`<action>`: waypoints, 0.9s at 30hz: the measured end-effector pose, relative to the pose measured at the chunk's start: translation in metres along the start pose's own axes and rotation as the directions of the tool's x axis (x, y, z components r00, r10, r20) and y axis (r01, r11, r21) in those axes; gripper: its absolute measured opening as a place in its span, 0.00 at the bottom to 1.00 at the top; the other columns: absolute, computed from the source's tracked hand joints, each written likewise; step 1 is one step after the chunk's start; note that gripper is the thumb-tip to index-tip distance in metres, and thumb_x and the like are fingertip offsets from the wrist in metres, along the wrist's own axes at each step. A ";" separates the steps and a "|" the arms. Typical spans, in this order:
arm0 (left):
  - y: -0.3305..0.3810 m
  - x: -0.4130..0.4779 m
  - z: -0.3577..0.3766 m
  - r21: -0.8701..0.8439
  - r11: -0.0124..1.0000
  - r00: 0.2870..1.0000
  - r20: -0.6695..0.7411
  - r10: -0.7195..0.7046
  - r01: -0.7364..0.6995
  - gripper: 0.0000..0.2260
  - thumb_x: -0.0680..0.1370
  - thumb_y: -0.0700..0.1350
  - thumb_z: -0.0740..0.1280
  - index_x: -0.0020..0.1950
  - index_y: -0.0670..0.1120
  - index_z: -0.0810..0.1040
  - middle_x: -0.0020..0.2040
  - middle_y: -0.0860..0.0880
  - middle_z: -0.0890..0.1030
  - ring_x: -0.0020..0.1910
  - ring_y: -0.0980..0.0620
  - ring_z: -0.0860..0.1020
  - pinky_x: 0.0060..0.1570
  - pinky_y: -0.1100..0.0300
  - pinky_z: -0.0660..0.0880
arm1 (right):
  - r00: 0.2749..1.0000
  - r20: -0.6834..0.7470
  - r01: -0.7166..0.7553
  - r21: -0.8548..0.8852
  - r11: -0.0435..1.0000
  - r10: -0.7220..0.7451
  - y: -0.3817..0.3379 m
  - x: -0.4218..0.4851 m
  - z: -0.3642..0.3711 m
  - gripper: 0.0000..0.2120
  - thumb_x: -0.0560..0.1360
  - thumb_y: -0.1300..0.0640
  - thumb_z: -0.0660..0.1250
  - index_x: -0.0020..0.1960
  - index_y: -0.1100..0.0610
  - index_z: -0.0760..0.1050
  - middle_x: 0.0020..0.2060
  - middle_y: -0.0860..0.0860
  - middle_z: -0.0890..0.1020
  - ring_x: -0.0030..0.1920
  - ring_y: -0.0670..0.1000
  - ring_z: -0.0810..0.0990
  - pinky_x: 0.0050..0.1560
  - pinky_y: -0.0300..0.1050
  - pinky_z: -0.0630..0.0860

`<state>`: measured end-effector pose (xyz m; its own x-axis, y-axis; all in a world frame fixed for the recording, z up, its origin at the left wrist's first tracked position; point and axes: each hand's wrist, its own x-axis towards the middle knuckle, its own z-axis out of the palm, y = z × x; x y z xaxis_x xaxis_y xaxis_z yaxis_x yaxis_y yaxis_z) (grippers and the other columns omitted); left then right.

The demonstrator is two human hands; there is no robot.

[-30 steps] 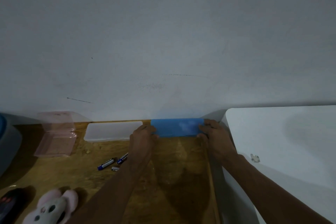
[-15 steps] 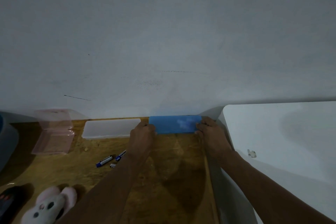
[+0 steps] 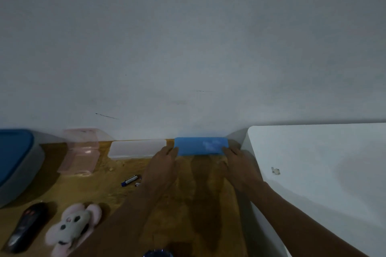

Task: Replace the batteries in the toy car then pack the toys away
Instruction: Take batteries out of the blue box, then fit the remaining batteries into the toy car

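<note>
Our left hand point(image 3: 161, 166) and right hand point(image 3: 240, 166) press straight fingers on opposite ends of the blue rectangular plastic box point(image 3: 200, 145), lying crosswise mid-frame.

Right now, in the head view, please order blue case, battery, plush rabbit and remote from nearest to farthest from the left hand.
1. blue case: touches the left hand, just ahead of it.
2. battery: close, on the hand's left.
3. plush rabbit: lower left, well away.
4. remote: farthest, left of the rabbit.
</note>
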<state>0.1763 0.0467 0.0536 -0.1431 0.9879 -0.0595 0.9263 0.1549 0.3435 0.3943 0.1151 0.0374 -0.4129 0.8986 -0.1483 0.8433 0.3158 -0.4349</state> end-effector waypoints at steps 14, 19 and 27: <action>-0.025 -0.155 -0.026 0.004 0.998 0.980 -0.185 0.067 -0.067 0.18 0.79 0.47 0.64 0.67 0.42 0.74 0.62 0.41 0.77 0.59 0.41 0.76 0.57 0.47 0.76 | 0.986 -0.125 0.117 0.071 0.991 -0.107 -0.091 -0.151 0.022 0.22 0.79 0.49 0.61 0.70 0.59 0.67 0.67 0.57 0.71 0.65 0.58 0.71 0.65 0.51 0.67; -0.041 -0.216 -0.025 -0.027 0.998 0.986 -0.159 0.052 -0.057 0.14 0.79 0.46 0.64 0.62 0.41 0.76 0.59 0.42 0.77 0.54 0.41 0.77 0.51 0.51 0.74 | 0.984 -0.162 0.079 0.027 0.996 -0.074 -0.110 -0.202 0.053 0.19 0.78 0.45 0.60 0.64 0.54 0.71 0.59 0.53 0.77 0.57 0.55 0.77 0.56 0.52 0.75; -0.054 -0.290 -0.007 -0.313 0.939 0.989 0.073 -0.128 0.145 0.17 0.80 0.47 0.63 0.68 0.43 0.73 0.59 0.41 0.80 0.57 0.43 0.78 0.54 0.54 0.74 | 0.995 -0.033 -0.094 0.051 0.994 0.096 -0.133 -0.264 0.101 0.14 0.79 0.48 0.58 0.59 0.54 0.74 0.48 0.52 0.81 0.47 0.53 0.80 0.49 0.52 0.78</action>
<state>0.1653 -0.2485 0.0590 -0.2345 0.9569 -0.1716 0.7399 0.2902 0.6070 0.3562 -0.1950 0.0448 -0.3188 0.9342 -0.1602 0.8599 0.2140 -0.4634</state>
